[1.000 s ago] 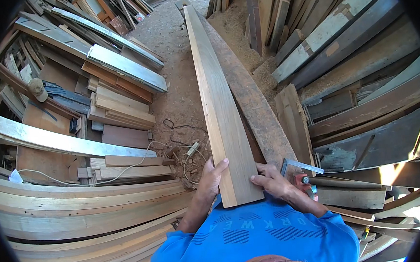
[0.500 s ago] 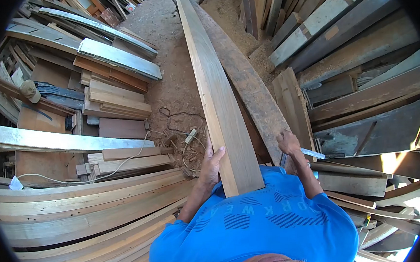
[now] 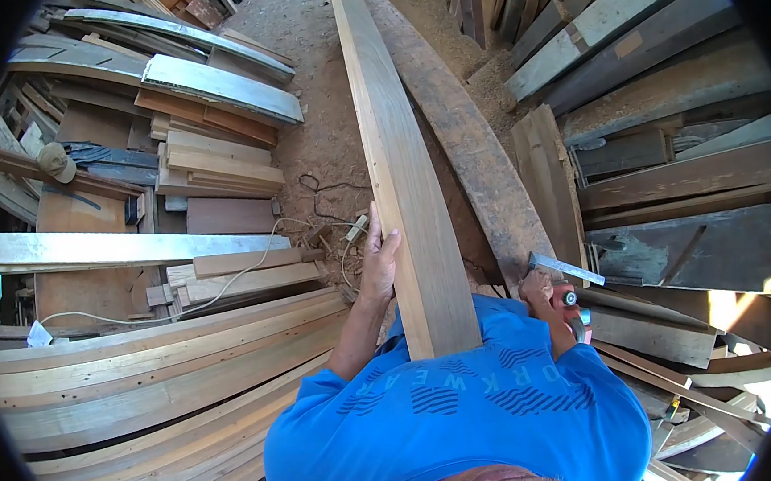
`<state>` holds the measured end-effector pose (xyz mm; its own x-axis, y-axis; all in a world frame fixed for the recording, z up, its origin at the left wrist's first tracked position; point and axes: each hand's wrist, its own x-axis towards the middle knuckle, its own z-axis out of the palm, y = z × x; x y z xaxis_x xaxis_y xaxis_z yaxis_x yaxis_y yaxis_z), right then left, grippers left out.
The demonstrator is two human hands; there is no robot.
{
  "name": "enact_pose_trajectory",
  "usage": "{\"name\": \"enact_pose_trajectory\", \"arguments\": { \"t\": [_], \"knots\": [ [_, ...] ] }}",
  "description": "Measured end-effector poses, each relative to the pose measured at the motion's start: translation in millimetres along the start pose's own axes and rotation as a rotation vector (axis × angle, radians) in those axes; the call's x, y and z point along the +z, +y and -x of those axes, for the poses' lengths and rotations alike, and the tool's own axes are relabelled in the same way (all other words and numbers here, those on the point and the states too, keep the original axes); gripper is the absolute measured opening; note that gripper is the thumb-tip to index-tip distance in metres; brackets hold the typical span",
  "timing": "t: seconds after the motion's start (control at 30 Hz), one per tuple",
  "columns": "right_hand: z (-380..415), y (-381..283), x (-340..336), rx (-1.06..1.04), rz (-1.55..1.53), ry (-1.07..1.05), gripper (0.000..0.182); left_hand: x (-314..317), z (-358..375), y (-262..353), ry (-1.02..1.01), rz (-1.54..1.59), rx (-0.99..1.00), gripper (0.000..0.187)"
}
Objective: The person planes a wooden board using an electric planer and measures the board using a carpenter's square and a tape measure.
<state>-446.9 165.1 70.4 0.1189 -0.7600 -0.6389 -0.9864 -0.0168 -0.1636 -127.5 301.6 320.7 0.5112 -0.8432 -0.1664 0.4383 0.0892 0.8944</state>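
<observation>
A long wooden plank point(image 3: 414, 194) runs away from my blue shirt, its near end against my belly. My left hand point(image 3: 380, 263) grips the plank's left side, with the thumb at the upper edge and the fingers along the pale side face. On the right, my right hand point(image 3: 538, 287) is closed near the close end of a worn, brown board point(image 3: 478, 162). Beside its knuckles lies a metal square or rule point(image 3: 568, 269). A red power tool point(image 3: 568, 299) shows partly behind my right wrist. What the right fingers hold, if anything, is hidden.
Long planks point(image 3: 162, 372) are stacked at the left, with shorter boards point(image 3: 224, 171) beyond. A pale cord point(image 3: 176, 316) crosses them to a socket block point(image 3: 355, 229). Heavy timbers point(image 3: 671, 104) lean at the right. Sawdust covers the ground point(image 3: 322, 93).
My right hand has drawn back toward my body, uncovering more of the metal square or rule and the red tool. My left hand has shifted slightly up the plank's side. The view has shifted a little.
</observation>
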Motion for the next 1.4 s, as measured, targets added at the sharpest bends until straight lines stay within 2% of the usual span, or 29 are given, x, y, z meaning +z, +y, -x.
{"name": "enact_pose_trajectory", "arguments": {
  "t": [0.2, 0.3, 0.4, 0.47, 0.57, 0.67, 0.7, 0.8, 1.0, 1.1, 1.2, 1.23, 1.3, 1.37, 1.4],
  "knots": [
    [-32, 9, 24, -0.072, 0.01, -0.004, 0.055, 13, 2, 4, 0.026, -0.031, 0.011, 0.069],
    [-43, 13, 27, -0.108, -0.006, -0.009, 0.056, 5, 25, 0, 0.071, 0.062, -0.226, 0.057],
    [-30, 8, 11, -0.11, -0.054, -0.03, 0.059, 17, 64, -2, 0.052, 0.096, -0.365, 0.054],
    [-8, -2, -10, -0.109, -0.097, -0.05, 0.066, 27, 81, -6, 0.077, 0.007, -0.337, 0.059],
    [-14, -7, 0, -0.031, -0.118, -0.027, 0.076, 28, 87, -7, 0.077, -0.021, -0.336, 0.065],
    [-7, -20, 7, -0.052, 0.029, 0.077, 0.084, 29, 94, -4, 0.068, -0.02, -0.347, 0.068],
    [-18, -19, 25, -0.098, 0.122, 0.169, 0.091, 29, 96, -3, 0.065, -0.026, -0.348, 0.068],
    [-47, -20, 46, -0.21, 0.14, 0.087, 0.088, 24, 99, -4, 0.051, -0.035, -0.385, 0.071],
    [-52, -30, 32, -0.248, 0.191, -0.15, 0.082, 27, 97, -7, 0.008, -0.057, -0.384, 0.073],
    [-58, -23, 32, -0.288, 0.105, -0.163, 0.083, 28, 98, -6, 0.001, -0.1, -0.37, 0.07],
    [2, -38, -29, -0.15, -0.092, 0.04, 0.082, 30, 99, -9, -0.029, -0.053, -0.334, 0.07],
    [4, -37, -40, -0.258, -0.016, 0.22, 0.073, 30, 98, -10, -0.034, -0.023, -0.326, 0.071],
    [19, -52, -99, -0.224, -0.362, 0.334, 0.056, 33, 98, -16, -0.047, 0.039, -0.322, 0.071],
    [37, -68, -155, -0.348, -0.656, 0.625, 0.042, 40, 98, -18, -0.098, 0.186, -0.358, 0.074],
    [54, -78, -186, -0.408, -0.782, 0.707, 0.038, 44, 95, -18, -0.124, 0.259, -0.373, 0.075]
  ]
}}
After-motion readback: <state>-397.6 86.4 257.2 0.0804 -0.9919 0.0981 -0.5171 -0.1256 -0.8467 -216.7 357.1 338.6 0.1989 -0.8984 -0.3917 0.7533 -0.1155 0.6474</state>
